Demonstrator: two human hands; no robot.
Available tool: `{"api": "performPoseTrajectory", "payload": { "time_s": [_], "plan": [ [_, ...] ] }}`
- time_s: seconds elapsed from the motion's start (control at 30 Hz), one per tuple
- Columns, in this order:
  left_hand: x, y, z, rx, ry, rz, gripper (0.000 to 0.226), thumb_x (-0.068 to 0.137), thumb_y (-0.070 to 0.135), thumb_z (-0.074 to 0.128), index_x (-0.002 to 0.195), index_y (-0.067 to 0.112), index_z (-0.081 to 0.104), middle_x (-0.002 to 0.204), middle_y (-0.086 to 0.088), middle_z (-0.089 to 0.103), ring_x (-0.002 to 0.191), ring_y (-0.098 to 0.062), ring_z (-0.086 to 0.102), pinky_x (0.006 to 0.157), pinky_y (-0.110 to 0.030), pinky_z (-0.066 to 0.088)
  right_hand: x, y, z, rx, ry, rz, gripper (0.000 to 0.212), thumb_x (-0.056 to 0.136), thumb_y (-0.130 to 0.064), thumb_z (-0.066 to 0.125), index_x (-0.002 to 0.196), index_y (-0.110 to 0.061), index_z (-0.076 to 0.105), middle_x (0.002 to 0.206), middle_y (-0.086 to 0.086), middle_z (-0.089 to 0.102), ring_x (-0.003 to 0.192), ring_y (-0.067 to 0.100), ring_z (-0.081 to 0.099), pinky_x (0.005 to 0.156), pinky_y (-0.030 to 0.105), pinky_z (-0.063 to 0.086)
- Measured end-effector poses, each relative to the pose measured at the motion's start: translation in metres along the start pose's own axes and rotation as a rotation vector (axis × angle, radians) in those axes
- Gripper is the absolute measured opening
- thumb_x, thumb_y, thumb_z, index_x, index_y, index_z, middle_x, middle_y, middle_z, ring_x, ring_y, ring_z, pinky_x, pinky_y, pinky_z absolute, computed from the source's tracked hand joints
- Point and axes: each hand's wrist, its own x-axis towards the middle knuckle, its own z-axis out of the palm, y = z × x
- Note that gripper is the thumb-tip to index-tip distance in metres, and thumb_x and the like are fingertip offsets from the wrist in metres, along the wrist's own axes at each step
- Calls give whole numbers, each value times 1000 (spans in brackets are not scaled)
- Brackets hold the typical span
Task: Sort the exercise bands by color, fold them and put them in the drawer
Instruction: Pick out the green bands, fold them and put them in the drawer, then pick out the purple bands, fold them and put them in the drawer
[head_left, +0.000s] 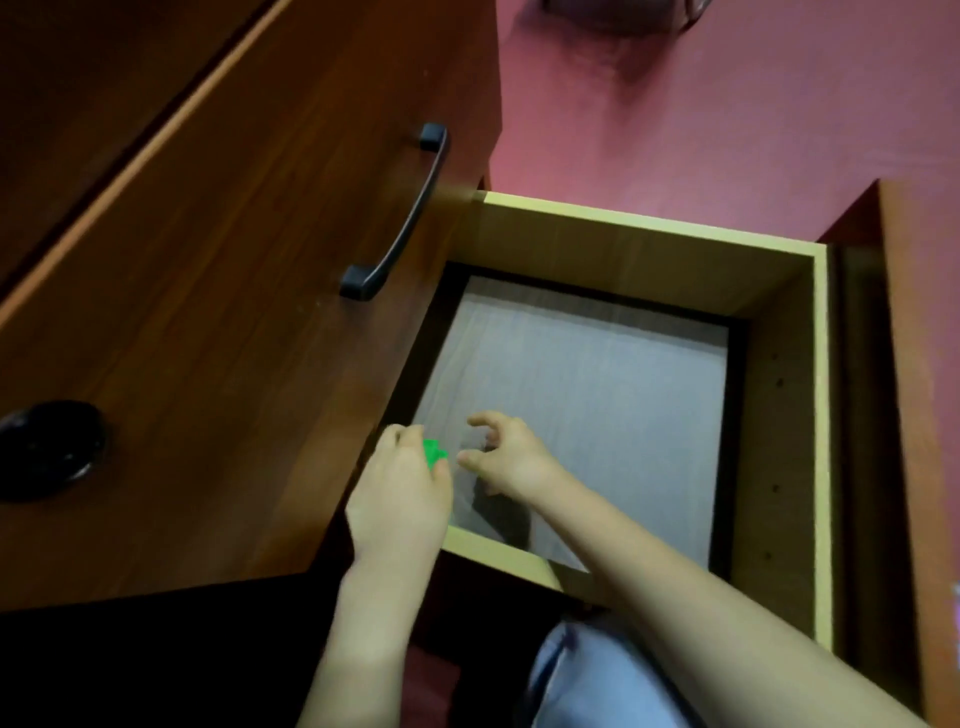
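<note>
An open drawer with pale yellow walls and a grey lined floor is pulled out below me. My left hand reaches over its near left corner and grips a folded green exercise band, of which only a small bright piece shows between the fingers. My right hand hovers just to the right of it inside the drawer, its fingers loosely curled and holding nothing. No other bands are in view.
A dark wooden drawer front with a black handle stands at the left. A round black object lies on the wood at the far left. Pink floor lies beyond. A blue-clad knee is below.
</note>
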Motion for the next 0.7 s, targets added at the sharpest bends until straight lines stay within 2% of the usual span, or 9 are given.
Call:
{"api": "performPoseTrajectory", "payload": {
  "time_s": [0.07, 0.13, 0.23, 0.33, 0.4, 0.47, 0.53, 0.6, 0.7],
  "plan": [
    [-38, 31, -2, -114, 62, 168, 37, 89, 28, 48, 125, 20, 50, 129, 0, 52, 120, -22, 48, 95, -35, 36, -37, -2, -36, 121, 48, -75, 30, 86, -7, 56, 116, -7, 55, 105, 13, 52, 72, 14, 52, 62, 17, 44],
    [-74, 63, 1, -345, 4, 285, 35, 82, 33, 44, 112, 24, 58, 113, 3, 61, 103, -18, 57, 86, -32, 42, -84, 4, -75, 238, 75, -152, 21, 87, 3, 49, 102, -7, 60, 88, 6, 55, 63, 8, 51, 52, 11, 43],
    [-115, 108, 16, -520, -79, 417, 30, 75, 34, 40, 95, 29, 61, 95, 10, 63, 81, -9, 56, 76, -28, 43, -161, 29, -126, 321, 211, -241, 35, 84, 12, 46, 81, -19, 62, 74, -6, 64, 59, 0, 57, 53, 10, 46],
    [-151, 155, 32, -649, -204, 556, 20, 76, 32, 40, 92, 35, 53, 80, 12, 62, 71, -3, 52, 70, -23, 43, -232, 61, -166, 407, 388, -272, 25, 78, 5, 55, 72, -17, 66, 65, -10, 67, 55, 2, 56, 52, 12, 46],
    [-174, 181, 48, -646, -281, 683, 24, 76, 39, 36, 95, 37, 50, 92, 13, 61, 75, -7, 54, 70, -23, 43, -269, 84, -185, 461, 504, -250, 27, 80, 9, 56, 69, -14, 66, 63, -9, 67, 53, 3, 56, 51, 12, 46],
    [-196, 202, 66, -600, -382, 783, 26, 76, 40, 37, 93, 33, 55, 99, 15, 58, 80, -11, 52, 69, -22, 40, -299, 113, -200, 499, 592, -181, 31, 83, 14, 47, 70, -8, 65, 60, -6, 66, 49, 3, 55, 48, 10, 43],
    [-213, 221, 84, -540, -501, 788, 23, 76, 32, 43, 86, 29, 63, 89, 9, 66, 80, -11, 52, 70, -22, 39, -323, 146, -212, 561, 670, -90, 29, 83, 14, 46, 75, -7, 64, 58, -2, 66, 47, 5, 54, 45, 10, 42],
    [-219, 240, 105, -579, -590, 692, 13, 76, 27, 49, 76, 31, 61, 78, 10, 69, 68, -2, 55, 66, -14, 40, -339, 184, -227, 610, 725, -21, 29, 83, 14, 48, 75, -7, 64, 58, 0, 67, 49, 8, 55, 48, 12, 45],
    [-209, 264, 129, -694, -659, 536, 21, 78, 12, 56, 68, 31, 57, 54, 18, 65, 54, 12, 54, 56, -3, 38, -350, 221, -243, 711, 808, 24, 29, 81, 11, 51, 72, -12, 67, 63, 2, 68, 52, 10, 57, 52, 14, 48]
  ]
}}
